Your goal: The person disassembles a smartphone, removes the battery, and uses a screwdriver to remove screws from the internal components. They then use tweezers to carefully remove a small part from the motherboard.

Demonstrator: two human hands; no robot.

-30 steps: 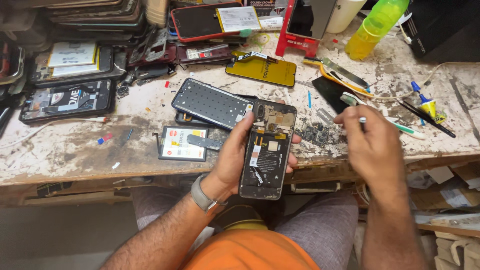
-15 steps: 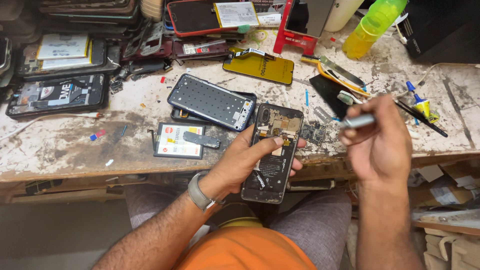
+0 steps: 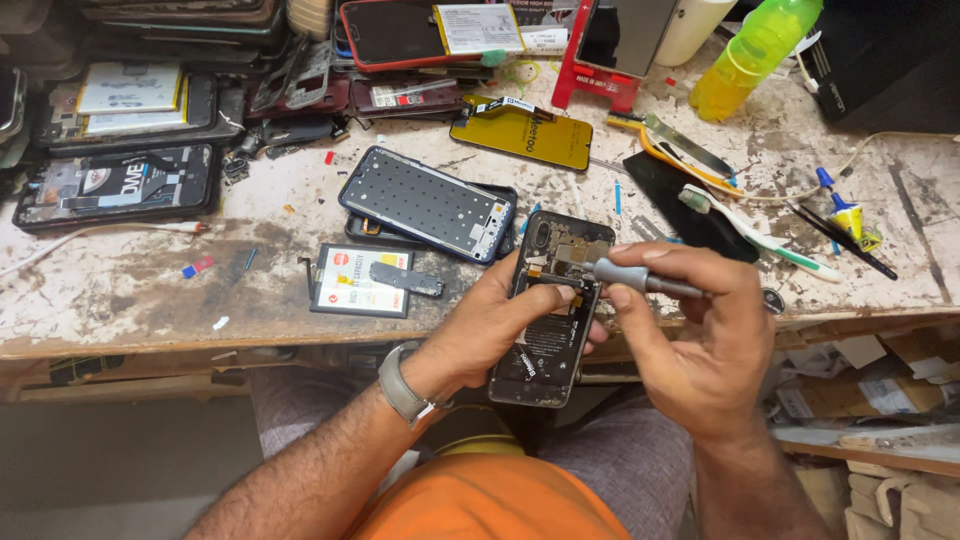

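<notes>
Upright-ish, opened phone (image 3: 553, 310) — top toward bench — screwdriver (image 3: 640, 280) lies crosswise.

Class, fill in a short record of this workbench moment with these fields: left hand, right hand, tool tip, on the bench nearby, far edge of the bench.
left hand: left hand grips an opened phone, back cover off, tilted over the lap
right hand: right hand holds a grey screwdriver
tool tip: on the phone's upper innards
on the bench nearby: phone frame, flat battery, toothbrush
far edge of the bench: yellow-green bottle, red stand
</notes>
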